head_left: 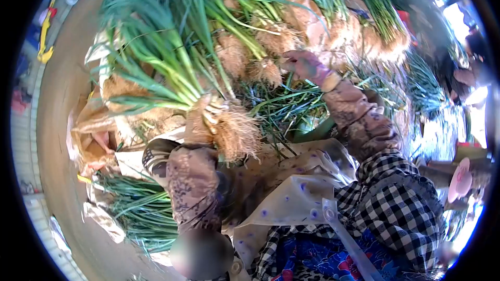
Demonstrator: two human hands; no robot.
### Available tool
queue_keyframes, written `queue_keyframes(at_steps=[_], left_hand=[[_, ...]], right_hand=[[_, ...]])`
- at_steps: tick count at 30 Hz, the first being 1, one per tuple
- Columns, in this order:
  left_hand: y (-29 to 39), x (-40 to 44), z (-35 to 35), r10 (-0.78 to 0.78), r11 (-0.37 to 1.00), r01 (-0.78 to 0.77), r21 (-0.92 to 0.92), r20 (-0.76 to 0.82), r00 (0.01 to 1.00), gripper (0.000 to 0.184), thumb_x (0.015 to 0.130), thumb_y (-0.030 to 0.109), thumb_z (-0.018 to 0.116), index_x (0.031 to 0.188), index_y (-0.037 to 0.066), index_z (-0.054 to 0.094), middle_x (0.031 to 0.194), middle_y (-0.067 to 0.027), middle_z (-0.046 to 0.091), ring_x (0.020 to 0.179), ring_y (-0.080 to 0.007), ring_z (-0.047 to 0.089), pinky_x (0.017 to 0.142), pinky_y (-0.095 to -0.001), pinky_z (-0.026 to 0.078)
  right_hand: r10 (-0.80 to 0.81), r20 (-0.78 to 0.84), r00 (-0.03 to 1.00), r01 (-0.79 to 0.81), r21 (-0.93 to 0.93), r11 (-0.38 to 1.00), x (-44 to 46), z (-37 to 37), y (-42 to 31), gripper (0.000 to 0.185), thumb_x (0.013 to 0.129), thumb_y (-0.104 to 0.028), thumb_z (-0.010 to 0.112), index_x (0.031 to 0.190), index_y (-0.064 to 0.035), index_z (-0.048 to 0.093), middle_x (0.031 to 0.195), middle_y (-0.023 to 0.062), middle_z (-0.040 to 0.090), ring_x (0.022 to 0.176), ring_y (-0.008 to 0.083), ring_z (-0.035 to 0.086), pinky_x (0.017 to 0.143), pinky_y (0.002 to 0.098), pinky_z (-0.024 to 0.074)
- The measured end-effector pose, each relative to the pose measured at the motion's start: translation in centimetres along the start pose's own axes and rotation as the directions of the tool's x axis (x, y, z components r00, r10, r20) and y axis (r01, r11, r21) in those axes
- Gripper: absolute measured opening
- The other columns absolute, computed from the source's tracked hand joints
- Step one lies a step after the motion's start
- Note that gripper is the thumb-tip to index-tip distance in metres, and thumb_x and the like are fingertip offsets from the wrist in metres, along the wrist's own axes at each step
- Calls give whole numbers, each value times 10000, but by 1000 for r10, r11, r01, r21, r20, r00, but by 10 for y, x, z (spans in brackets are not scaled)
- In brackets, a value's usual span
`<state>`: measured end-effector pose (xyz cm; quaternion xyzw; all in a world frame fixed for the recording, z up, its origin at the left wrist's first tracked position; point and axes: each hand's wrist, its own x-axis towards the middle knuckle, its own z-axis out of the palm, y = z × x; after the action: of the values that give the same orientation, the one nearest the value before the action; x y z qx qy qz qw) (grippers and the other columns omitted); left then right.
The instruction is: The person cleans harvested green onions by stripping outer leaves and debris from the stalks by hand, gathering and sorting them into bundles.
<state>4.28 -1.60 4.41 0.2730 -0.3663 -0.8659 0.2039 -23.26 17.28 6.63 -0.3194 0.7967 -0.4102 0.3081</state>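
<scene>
My left hand (197, 119) is wrapped round the lower stems of a bunch of green onions (179, 75). Its leaves fan up and to the left, and a shaggy clump of pale roots hangs to the right of my fist. My right hand (307, 67) reaches forward with its fingers bent together, close to the root ends of other green onions (265, 70). Whatever its fingertips hold, if anything, is too small to make out. Loose green leaves (289, 104) lie below it, in front of my clear spotted apron (291, 198).
More rooted bunches (383, 34) line the far side. Another pile of green onions (138, 208) lies at the lower left, beside bare ground (62, 140). A yellow frame (46, 34) stands at the upper left. People and a pink round object (460, 179) are at the right.
</scene>
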Motion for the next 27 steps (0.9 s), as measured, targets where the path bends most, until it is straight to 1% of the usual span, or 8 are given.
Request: queue_keyframes(at_steps=[2,5,13,16,19,20,23,27], left_hand=[[-13,12,-20,4,996,-6,-94,-15,1000,356,801,197,586,1052,-39,495,863,-158,590,656,-236,588,621,-327,516],[-12,1,-6,105,974,-93,-209,47,993,344,769,153,626,1030,-39,511,839,-148,592,665,-244,603,630,-330,513],[-4,-13,-5,3,996,17,-85,230,973,292,819,191,552,991,-44,524,831,-173,605,621,-190,580,605,-311,525],[-15,-15,-5,-37,971,54,-232,81,996,335,827,222,553,1020,-50,513,839,-166,602,615,-191,580,531,-270,518],[-35,-9,-33,-83,987,72,141,74,994,427,827,275,554,1079,-65,497,869,-177,595,683,-215,590,591,-291,522],[-54,-4,-46,-47,977,98,-189,256,966,525,849,331,511,1179,-70,433,993,-182,566,809,-232,581,699,-321,510],[-65,4,-56,-153,927,50,372,251,956,636,886,418,405,1264,-83,301,1214,-176,448,927,-233,550,824,-343,475],[-89,27,-88,-183,838,369,-402,430,884,627,874,426,429,1196,-109,379,1080,-240,517,858,-197,601,565,-221,530]], right_hand=[[-108,-126,986,95,-106,990,31,33,36,450,767,-246,663,1130,-36,500,863,79,603,526,164,555,477,287,486],[367,231,901,-373,846,382,51,63,62,257,779,-235,634,962,-64,573,685,97,575,435,186,495,416,275,416],[-103,270,957,82,91,993,-20,109,-68,197,809,-217,602,916,-52,613,589,-3,525,419,99,445,399,251,366],[-336,300,893,265,251,931,-12,133,-39,90,809,-141,573,857,-65,580,656,20,584,542,150,545,488,306,457],[-324,329,887,452,-472,757,-42,142,-71,82,821,-128,524,874,-104,582,635,63,569,555,217,552,496,326,453],[-370,311,876,483,-549,682,-50,151,-62,89,813,-132,524,868,-99,586,627,57,564,551,208,551,491,326,456],[-509,292,810,521,-758,393,-59,173,-31,114,791,-146,522,849,-84,598,604,39,550,537,183,551,476,328,466],[-345,536,770,624,-521,583,-49,121,-67,91,752,-135,564,833,-96,568,610,65,556,554,213,581,495,321,468]])
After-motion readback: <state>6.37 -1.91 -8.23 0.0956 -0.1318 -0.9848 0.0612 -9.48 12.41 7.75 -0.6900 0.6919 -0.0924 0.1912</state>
